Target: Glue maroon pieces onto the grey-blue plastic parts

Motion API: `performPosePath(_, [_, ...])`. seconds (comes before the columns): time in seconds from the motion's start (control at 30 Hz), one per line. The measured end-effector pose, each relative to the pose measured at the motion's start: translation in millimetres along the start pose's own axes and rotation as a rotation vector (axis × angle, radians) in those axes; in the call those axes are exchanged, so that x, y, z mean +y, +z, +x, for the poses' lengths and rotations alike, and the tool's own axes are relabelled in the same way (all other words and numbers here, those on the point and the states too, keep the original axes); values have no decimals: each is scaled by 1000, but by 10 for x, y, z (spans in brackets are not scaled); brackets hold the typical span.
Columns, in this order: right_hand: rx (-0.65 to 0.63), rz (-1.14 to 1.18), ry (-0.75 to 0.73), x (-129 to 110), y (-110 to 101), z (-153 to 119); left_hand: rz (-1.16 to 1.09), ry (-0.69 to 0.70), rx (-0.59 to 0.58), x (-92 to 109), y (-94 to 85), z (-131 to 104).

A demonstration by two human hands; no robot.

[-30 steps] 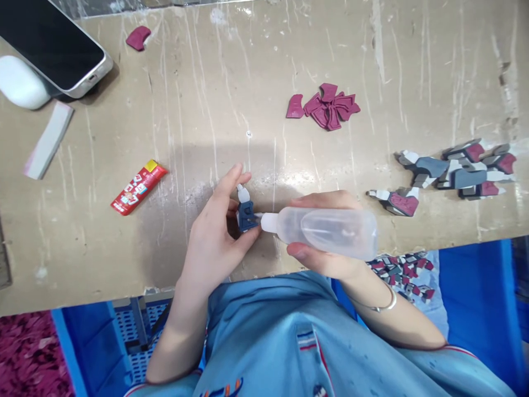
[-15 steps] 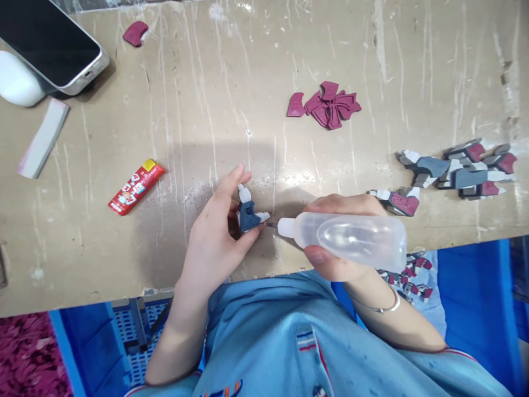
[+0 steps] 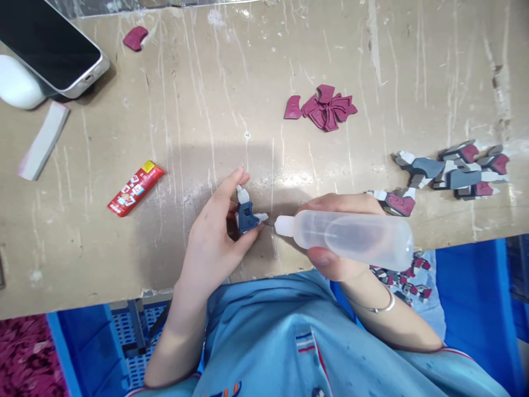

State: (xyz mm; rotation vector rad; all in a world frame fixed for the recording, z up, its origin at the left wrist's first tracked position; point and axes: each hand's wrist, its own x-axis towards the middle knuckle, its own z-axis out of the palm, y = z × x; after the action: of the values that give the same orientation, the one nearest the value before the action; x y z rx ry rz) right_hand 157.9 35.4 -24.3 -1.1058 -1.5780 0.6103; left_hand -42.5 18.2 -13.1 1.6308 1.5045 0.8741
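Observation:
Between thumb and fingers of my left hand (image 3: pixel 215 237) is a small dark blue and white plastic toy part (image 3: pixel 247 216), held just above the table. My right hand (image 3: pixel 341 264) grips a translucent squeeze bottle (image 3: pixel 351 237) lying nearly level. Its thin dark needle tip points left and reaches the lower right edge of the part; whether they touch I cannot tell. Some clear liquid seems to be inside the bottle. Beyond my hands lies a small heap of maroon plastic pieces (image 3: pixel 328 107).
On the right sit several assembled grey, white and maroon parts (image 3: pixel 458 171). A red packet (image 3: pixel 136 188), a phone (image 3: pixel 53 47), a white rounded case (image 3: pixel 19 82) and a pale strip (image 3: pixel 44 140) lie leftward. Blue crates (image 3: pixel 471 298) stand below the table edge.
The bottle has tipped slightly in my right hand, its base swinging a little to the right. My left hand keeps its hold on the toy part; the view shifted slightly.

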Motion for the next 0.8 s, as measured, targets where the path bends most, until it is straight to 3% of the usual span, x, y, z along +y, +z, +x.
performPosePath(0.13, [-3, -87, -23, -47, 37, 60, 7, 12, -2, -14, -2, -5])
performPosePath(0.37, [-54, 17, -30, -30, 40, 51, -17, 22, -5, -17, -2, 4])
performPosePath(0.5, [21, 44, -23, -7, 50, 43, 15, 17, 2, -21, -5, 6])
performPosePath(0.57, [59, 185, 95, 37, 7, 95, 32, -6, 7, -36, -12, 0])
performPosePath(0.63, [17, 468, 330, 142, -110, 213, 41, -34, 23, -62, -18, -10])
performPosePath(0.73, [-86, 963, 689, 444, -417, 487, -24, -84, 76, -110, -9, -29])
performPosePath(0.8, [-102, 1323, 815, 694, -648, 679, -129, -97, 112, -137, 5, -38])
